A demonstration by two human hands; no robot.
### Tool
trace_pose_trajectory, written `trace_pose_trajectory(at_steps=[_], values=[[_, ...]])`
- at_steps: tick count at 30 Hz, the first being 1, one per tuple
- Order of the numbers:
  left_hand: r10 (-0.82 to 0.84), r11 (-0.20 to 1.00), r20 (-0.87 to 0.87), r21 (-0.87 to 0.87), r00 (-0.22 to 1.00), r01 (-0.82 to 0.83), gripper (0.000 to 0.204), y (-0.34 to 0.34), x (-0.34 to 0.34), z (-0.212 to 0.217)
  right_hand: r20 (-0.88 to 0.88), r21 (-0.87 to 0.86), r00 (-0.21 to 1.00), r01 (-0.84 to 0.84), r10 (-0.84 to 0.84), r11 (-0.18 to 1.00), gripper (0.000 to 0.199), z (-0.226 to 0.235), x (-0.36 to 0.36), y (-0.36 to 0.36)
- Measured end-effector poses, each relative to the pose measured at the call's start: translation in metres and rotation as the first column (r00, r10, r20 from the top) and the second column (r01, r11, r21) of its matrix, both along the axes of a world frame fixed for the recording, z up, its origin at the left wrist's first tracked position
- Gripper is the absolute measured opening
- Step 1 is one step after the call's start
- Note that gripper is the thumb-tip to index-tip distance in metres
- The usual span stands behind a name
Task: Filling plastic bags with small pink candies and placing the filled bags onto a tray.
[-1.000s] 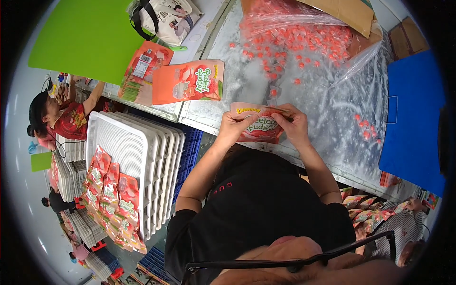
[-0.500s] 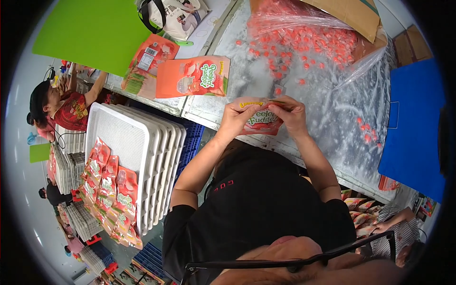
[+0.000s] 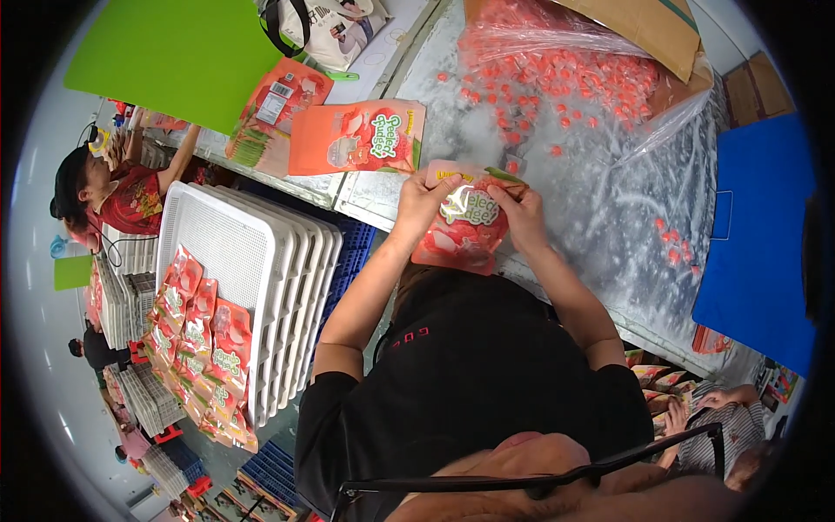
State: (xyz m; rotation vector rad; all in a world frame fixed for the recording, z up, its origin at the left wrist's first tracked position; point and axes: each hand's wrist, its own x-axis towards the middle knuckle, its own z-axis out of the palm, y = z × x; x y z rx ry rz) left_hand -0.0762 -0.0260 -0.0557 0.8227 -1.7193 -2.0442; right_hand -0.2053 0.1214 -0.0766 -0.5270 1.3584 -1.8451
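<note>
A red and pink candy pouch (image 3: 461,230) hangs between my two hands at the near edge of the metal table, its printed front showing. My left hand (image 3: 424,207) pinches its upper left side, thumb on the front. At its upper right, my right hand (image 3: 519,211) grips the pouch with thumb and fingers. Whether its top is sealed I cannot tell. Just left of my hands lies a flat stack of similar pouches (image 3: 335,143), with more pouches (image 3: 277,100) behind it. Red wrapped candies (image 3: 557,150) are scattered over the table beyond my right hand.
A carton (image 3: 644,35) lined with clear plastic spills candies at the back. White stacked trays (image 3: 283,261) stand at my left, filled pouches (image 3: 196,339) in the top one. A blue panel (image 3: 757,244) borders the right side. A green board (image 3: 174,61) and a bag (image 3: 335,35) sit far left. Co-workers are nearby.
The pouch has opened out flatter toward view and its lower end now hangs nearer my body. My hands have shifted slightly, both still on its upper part.
</note>
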Motion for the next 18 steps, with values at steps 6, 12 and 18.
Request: trace_pose_trajectory(at_steps=[6, 12, 18], values=[[0.081, 0.289, 0.15, -0.95, 0.985, 0.121, 0.084, 0.031, 0.014, -0.017, 0.14, 0.003, 0.98, 0.141, -0.14, 0.99, 0.023, -0.053, -0.003, -0.024], [-0.001, 0.221, 0.49, -0.85, 0.872, 0.478, 0.094, 0.051, 0.0, -0.046, 0.004, 0.22, 0.998, 0.065, -0.068, 0.973, 0.024, -0.054, -0.02, -0.026], [0.02, 0.218, 0.442, -0.877, 0.897, 0.428, 0.097, 0.045, 0.005, -0.049, -0.059, 0.22, 0.998, 0.037, -0.024, 0.975, 0.024, -0.048, -0.018, -0.033]])
